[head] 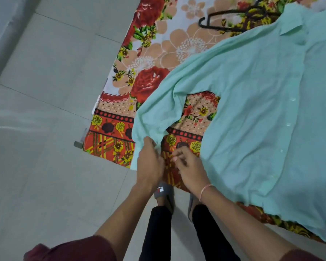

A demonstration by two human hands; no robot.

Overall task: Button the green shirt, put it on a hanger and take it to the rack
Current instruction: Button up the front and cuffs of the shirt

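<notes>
A pale green shirt (252, 102) lies flat, front up, on a flowered bedsheet, its button placket running down the right side. One sleeve bends down toward the bed's near corner. My left hand (149, 162) grips the cuff end of that sleeve (145, 129). My right hand (188, 164) hovers just beside it over the sheet, fingers curled with nothing clearly in them. A black hanger (233, 21) rests on the sheet beyond the shirt's shoulder, partly hidden under the collar.
The flowered sheet (158, 59) covers a bed whose corner points at me. Grey tiled floor (45, 129) spreads to the left. My feet in grey slippers (164, 193) stand against the bed edge.
</notes>
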